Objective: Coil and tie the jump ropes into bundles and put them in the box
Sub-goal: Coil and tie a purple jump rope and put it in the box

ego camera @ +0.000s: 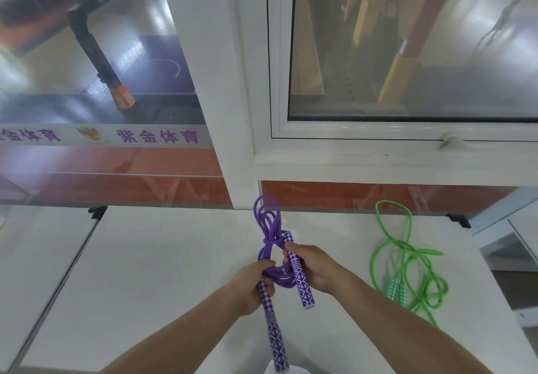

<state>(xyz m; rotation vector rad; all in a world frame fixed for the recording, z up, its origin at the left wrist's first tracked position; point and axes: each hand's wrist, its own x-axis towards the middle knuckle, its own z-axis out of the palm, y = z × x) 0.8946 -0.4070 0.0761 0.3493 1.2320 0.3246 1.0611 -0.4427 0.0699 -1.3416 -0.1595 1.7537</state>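
The purple jump rope (272,245) is held above the white table (163,257), its cord coiled and cinched by a wrap, loops fanning toward 12 o'clock. The left hand (251,282) grips the coil and one patterned handle; the right hand (313,268) pinches the other handle. At 3 o'clock, well apart, a green jump rope (407,260) lies loose on the table.

Sports hall — basketball stand (96,50), court floor (151,62).
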